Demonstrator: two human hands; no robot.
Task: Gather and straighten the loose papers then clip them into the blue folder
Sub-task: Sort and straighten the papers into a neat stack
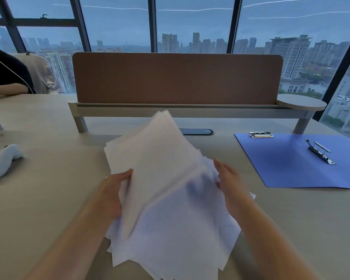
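Observation:
A loose, fanned stack of white papers [166, 190] is lifted off the desk in front of me, its sheets askew and blurred. My left hand [113, 190] grips the stack's left edge, thumb on top. My right hand [230, 184] lies against the right edge with its fingers straight. The blue folder [295, 168] lies open and flat on the desk at the right, apart from the papers. Its metal lever clip [320, 151] sits near the middle of the folder, and a second metal clip [261, 134] sits at its top left corner.
A brown divider panel [176, 77] on a raised shelf crosses the desk behind the papers. A white controller [4, 159] lies at the far left. Another person sits at the back left. A dark cable port [196, 131] sits under the shelf.

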